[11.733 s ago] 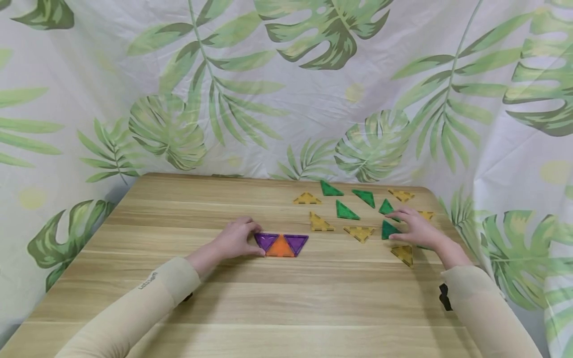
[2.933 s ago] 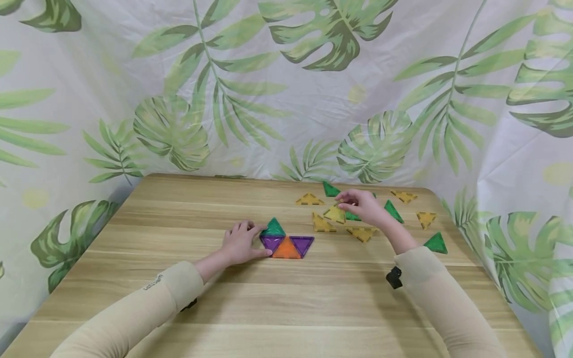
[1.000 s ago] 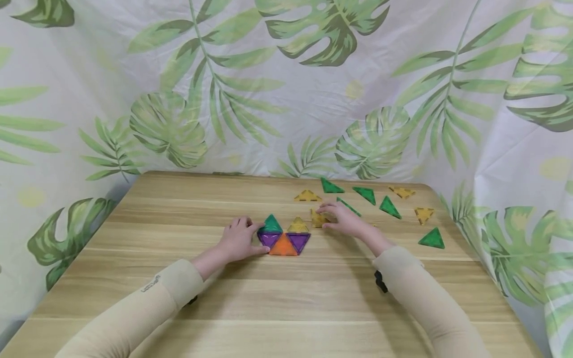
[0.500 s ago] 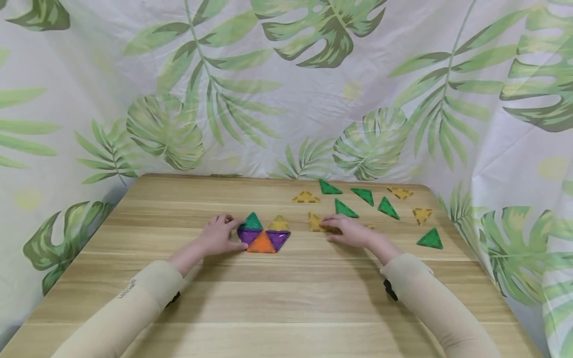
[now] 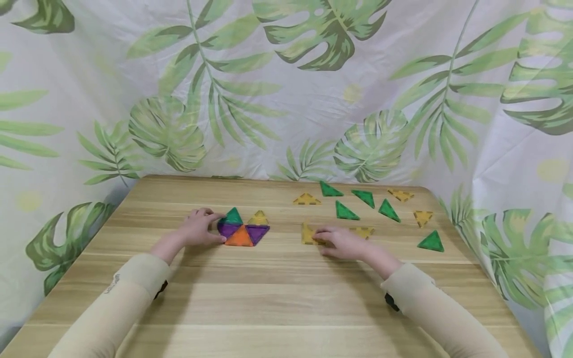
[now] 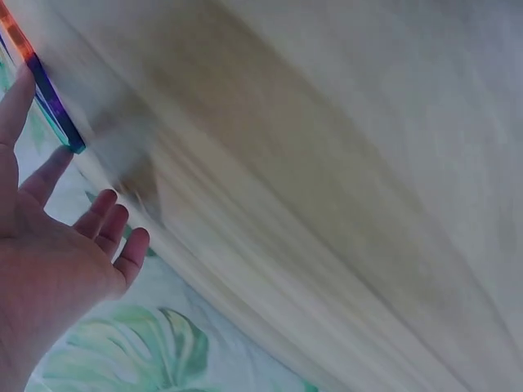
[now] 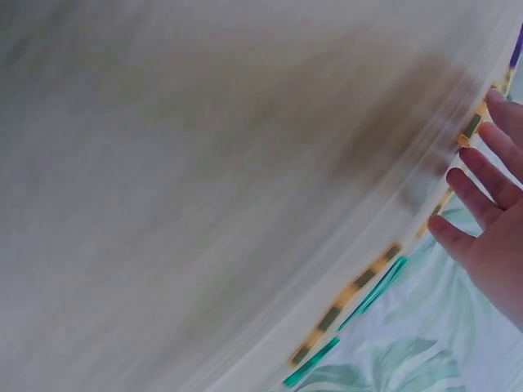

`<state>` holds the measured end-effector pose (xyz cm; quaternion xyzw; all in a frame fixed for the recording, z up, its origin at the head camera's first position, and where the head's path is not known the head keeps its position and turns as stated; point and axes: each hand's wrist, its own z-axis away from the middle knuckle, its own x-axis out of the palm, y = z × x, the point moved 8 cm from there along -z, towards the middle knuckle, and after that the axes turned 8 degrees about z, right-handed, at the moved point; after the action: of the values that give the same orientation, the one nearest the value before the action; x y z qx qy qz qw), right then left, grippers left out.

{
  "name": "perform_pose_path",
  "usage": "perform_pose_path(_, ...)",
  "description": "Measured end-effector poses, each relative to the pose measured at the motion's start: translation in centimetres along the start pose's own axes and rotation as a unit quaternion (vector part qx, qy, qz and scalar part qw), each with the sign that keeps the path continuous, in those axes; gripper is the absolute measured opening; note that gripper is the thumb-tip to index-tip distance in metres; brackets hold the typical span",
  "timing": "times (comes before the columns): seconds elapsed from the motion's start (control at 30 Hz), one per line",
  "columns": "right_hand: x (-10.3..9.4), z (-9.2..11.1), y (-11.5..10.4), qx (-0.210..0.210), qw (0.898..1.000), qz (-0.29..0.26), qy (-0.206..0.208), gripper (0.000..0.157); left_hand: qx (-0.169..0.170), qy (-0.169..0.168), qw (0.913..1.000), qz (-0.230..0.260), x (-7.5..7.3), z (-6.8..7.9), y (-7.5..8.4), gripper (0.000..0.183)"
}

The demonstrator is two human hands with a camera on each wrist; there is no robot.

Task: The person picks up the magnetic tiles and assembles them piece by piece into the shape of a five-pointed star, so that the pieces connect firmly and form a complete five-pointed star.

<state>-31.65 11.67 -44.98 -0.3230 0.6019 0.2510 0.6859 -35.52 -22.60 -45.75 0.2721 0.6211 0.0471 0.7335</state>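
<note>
My left hand (image 5: 201, 226) holds the left side of a joined group of translucent triangle magnetic tiles. Its index finger lies at the green tile (image 5: 233, 217), its thumb at the lower edge of the left purple tile (image 5: 227, 230). An orange tile (image 5: 239, 236) sits between that one and the right purple tile (image 5: 258, 233), which has a small yellow tile (image 5: 258, 218) on top. To the right, my right hand (image 5: 342, 242) pinches a yellow right-angled triangle tile (image 5: 307, 235) flat on the table, partly hidden by the fingers. The left wrist view shows the purple tile's edge (image 6: 53, 102) at the fingertips.
Behind my right hand lies another yellow tile (image 5: 364, 232). Several loose green tiles (image 5: 346, 211) and yellow tiles (image 5: 307, 199) are spread over the back right of the wooden table (image 5: 268, 308). A leaf-patterned cloth (image 5: 309, 119) hangs behind it.
The joined tiles have slid left with my left hand. The small yellow tile joined the group earlier. My right hand has drawn the yellow right-angled tile slightly toward me and left.
</note>
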Motion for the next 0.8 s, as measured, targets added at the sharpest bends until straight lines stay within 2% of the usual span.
perform_pose_path(0.27,0.3,0.1,-2.6,0.004,1.000,0.021,-0.014,0.050,-0.021,-0.009,0.9997,0.012,-0.8,0.0,-2.1,0.078)
perform_pose_path(0.37,0.4,-0.1,-3.5,-0.003,1.000,0.011,-0.017,0.053,-0.028,-0.012,0.9992,0.025,-1.1,0.0,-2.7,0.078)
perform_pose_path(0.57,0.6,-1.2,-5.3,-0.023,0.999,0.021,-0.016,0.054,-0.026,-0.016,0.9990,0.034,-1.7,-0.2,-4.0,0.079)
perform_pose_path(0.8,0.7,-2.1,-6.5,-0.028,0.999,0.033,-0.021,0.055,-0.019,-0.023,0.9991,0.030,-2.3,-0.8,-4.5,0.078)
